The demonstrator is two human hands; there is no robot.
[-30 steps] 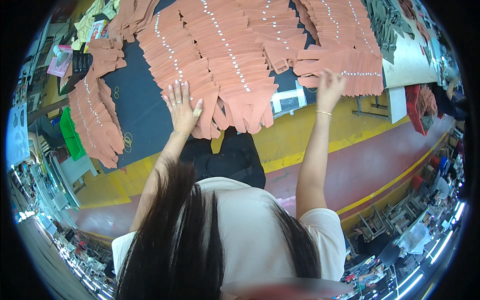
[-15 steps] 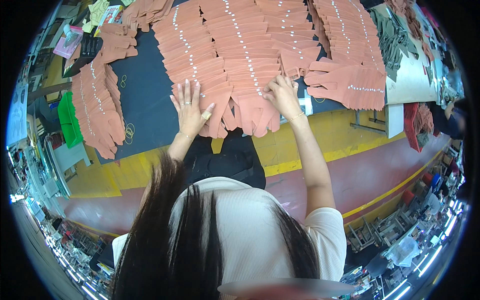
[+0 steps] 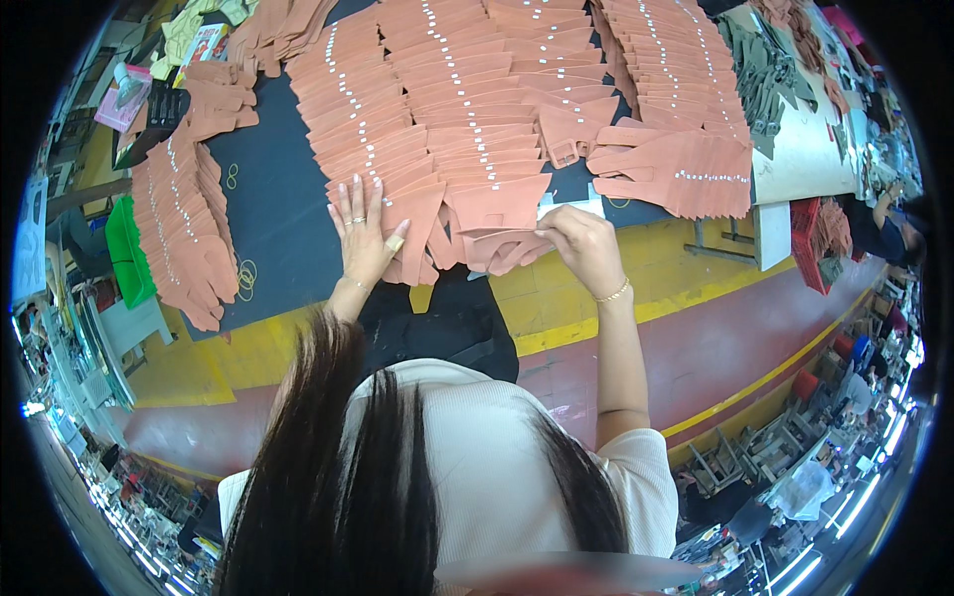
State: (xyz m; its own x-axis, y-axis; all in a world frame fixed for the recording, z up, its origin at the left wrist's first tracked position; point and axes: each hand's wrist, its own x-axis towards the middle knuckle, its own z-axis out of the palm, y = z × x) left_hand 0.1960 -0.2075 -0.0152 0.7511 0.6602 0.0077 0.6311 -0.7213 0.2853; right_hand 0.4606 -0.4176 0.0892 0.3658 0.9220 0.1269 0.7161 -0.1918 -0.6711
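Observation:
Overlapping rows of salmon-coloured, glove-shaped cut pieces with small white stickers cover the table before me. My left hand [image 3: 367,238] lies flat with fingers stretched out on the near end of the left row [image 3: 370,139]. At the near end of the middle row [image 3: 472,109], my right hand [image 3: 588,248] pinches the right edge of a glove piece [image 3: 509,250]. This piece is lifted and folds over toward me, its fingers drooping at the table's front edge. The fingertips of my right hand are partly hidden from view.
More salmon rows stand right [image 3: 676,119] and far left [image 3: 184,228] on the dark table [image 3: 273,169]. Rubber bands [image 3: 245,280] lie between rows. Grey-green pieces [image 3: 763,84] sit on a white board at right. Beside the table are a green bin [image 3: 129,253] and a red crate [image 3: 810,248].
My right hand has moved toward me and slightly right, pulling up the edge of the nearest middle-row piece, which now folds over. My left hand stays flat on the left row.

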